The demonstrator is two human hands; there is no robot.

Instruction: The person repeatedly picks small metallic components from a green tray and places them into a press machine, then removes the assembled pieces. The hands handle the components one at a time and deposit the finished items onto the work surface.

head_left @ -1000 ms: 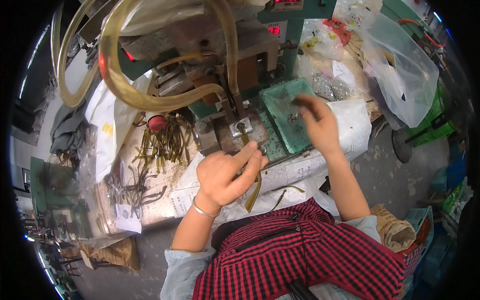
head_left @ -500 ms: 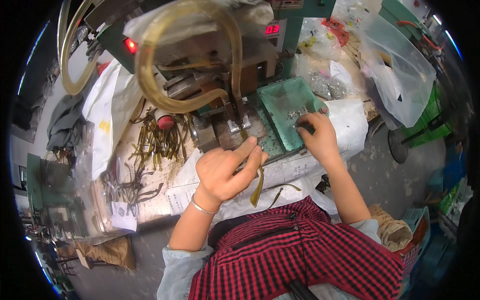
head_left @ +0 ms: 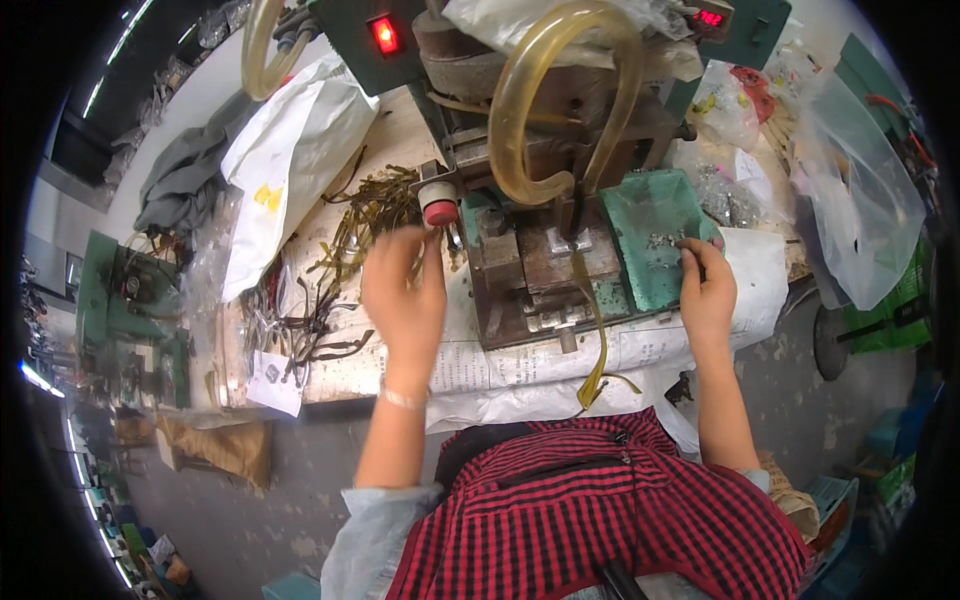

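Observation:
My left hand [head_left: 405,300] reaches over the workbench, its fingers apart, with the tips on a loose pile of olive-green straps [head_left: 375,215] just left of a red knob [head_left: 440,212]. My right hand [head_left: 706,287] rests on the near edge of a green tray [head_left: 640,275]. Its fingertips are pinched at the small metal pieces [head_left: 662,240] in the tray. Between my hands stands a metal press fixture [head_left: 545,265]. One olive strap [head_left: 592,310] lies across it and hangs over the table's front edge.
A machine with a red lamp [head_left: 384,33] and yellowish curved hoses [head_left: 520,110] rises behind the fixture. White bags [head_left: 285,140] and darker straps [head_left: 300,320] lie at the left, clear plastic bags [head_left: 860,200] at the right. Newspaper [head_left: 520,365] covers the front edge.
My left hand let go of the strap at the fixture and moved left to the strap pile. The right hand stayed at the green tray. The view shifted closer to the machine.

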